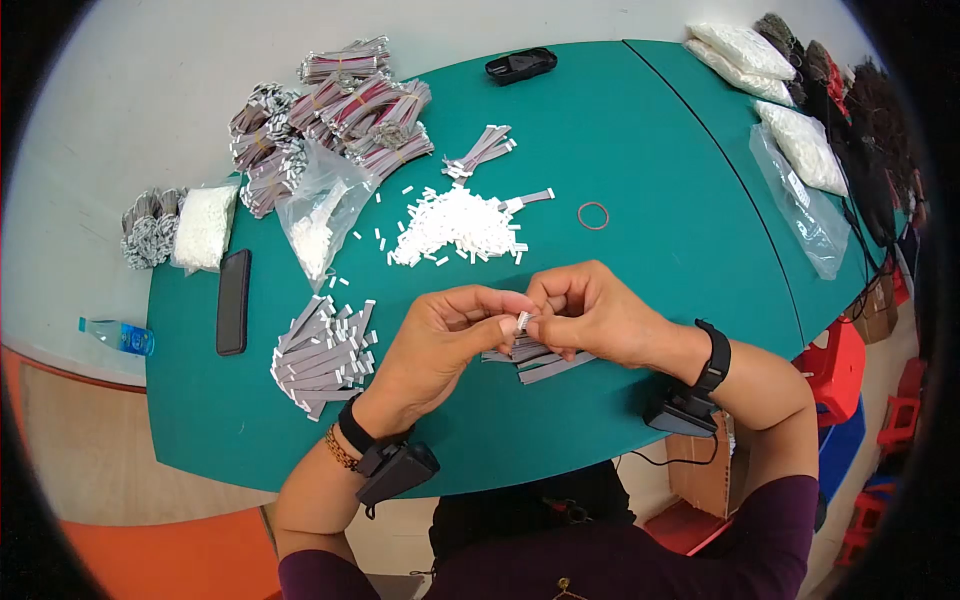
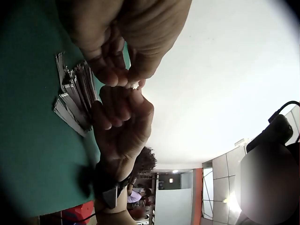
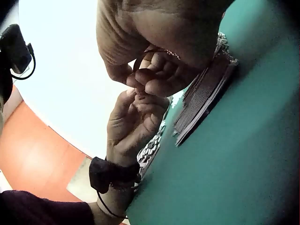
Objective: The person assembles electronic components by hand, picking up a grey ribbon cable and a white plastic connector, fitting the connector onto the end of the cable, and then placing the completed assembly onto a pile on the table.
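Both hands meet above the green table (image 1: 450,440) in the head view. The left hand (image 1: 440,335) pinches a small white connector (image 1: 523,321) between thumb and forefinger. From the other side, the right hand (image 1: 600,315) has its thumb and forefinger at the same piece, and in the right wrist view a thin cable (image 3: 152,51) curves up from its fingertips. Grey ribbon cables (image 1: 555,368) lie in a stack beneath the right hand. A heap of white connectors (image 1: 455,228) is beyond the hands, and grey cables with white ends (image 1: 325,355) are spread to the left.
A black phone (image 1: 233,302), a water bottle (image 1: 118,336) and a bag of white pieces (image 1: 205,228) are at the left. Cable bundles (image 1: 350,110) pile up at the back left. A red rubber band (image 1: 593,216) and a black case (image 1: 521,66) lie farther back; filled bags (image 1: 800,145) are at the right.
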### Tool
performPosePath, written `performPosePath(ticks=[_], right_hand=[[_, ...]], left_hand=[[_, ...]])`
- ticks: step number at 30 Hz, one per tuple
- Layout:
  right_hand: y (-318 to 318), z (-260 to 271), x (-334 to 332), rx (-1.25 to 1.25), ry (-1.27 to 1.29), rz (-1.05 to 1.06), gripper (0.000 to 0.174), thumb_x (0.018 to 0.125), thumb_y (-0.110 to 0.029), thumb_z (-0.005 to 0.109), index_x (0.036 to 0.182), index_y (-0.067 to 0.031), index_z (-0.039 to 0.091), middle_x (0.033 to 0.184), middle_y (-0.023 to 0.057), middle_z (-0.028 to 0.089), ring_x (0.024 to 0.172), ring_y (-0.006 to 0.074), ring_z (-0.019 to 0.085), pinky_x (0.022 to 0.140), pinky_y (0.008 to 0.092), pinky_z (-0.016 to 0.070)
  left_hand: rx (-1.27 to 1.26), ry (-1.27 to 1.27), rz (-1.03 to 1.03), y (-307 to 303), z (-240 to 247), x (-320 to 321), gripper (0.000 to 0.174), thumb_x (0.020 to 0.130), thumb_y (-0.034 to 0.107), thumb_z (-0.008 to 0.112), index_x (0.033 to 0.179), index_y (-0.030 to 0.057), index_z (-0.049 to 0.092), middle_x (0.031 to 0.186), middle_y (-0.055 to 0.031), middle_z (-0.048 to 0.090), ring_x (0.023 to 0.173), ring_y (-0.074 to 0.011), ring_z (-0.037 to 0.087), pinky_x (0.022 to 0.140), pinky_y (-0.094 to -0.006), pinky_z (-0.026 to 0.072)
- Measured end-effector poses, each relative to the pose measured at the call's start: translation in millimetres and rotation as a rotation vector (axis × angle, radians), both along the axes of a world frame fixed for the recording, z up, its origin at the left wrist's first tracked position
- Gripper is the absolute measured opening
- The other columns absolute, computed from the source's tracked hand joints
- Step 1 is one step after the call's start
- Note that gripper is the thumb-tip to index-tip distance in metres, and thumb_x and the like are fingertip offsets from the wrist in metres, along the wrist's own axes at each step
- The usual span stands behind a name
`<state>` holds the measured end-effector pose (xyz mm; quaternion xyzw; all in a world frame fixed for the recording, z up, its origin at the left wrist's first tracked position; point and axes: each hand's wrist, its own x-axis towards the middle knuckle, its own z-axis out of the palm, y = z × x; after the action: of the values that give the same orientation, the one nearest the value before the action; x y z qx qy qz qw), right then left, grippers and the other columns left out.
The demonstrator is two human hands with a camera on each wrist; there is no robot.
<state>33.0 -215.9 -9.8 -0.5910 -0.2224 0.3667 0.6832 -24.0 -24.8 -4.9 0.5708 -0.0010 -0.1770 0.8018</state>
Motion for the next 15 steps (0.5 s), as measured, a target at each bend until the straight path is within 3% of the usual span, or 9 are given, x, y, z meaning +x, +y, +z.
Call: performPosePath(ticks=[15], right_hand=[[-0.7,5.8,-1.1,-0.05,0.002,-0.035,0.011,0.084,-0.011,0.062,0.078,-0.0018,0.058,0.062,-0.0002,0.056,0.05,0.0035,0.048,0.044,0.0185,0.0369]], left_hand=[[0.03,-0.086,0.06,-1.9,-2.2,-0.7,0.019,0.086,0.004,0.06,0.104,-0.001,0.062,0.094,-0.0081,0.065,0.08,-0.0103,0.059,0.072,-0.0239,0.0467]])
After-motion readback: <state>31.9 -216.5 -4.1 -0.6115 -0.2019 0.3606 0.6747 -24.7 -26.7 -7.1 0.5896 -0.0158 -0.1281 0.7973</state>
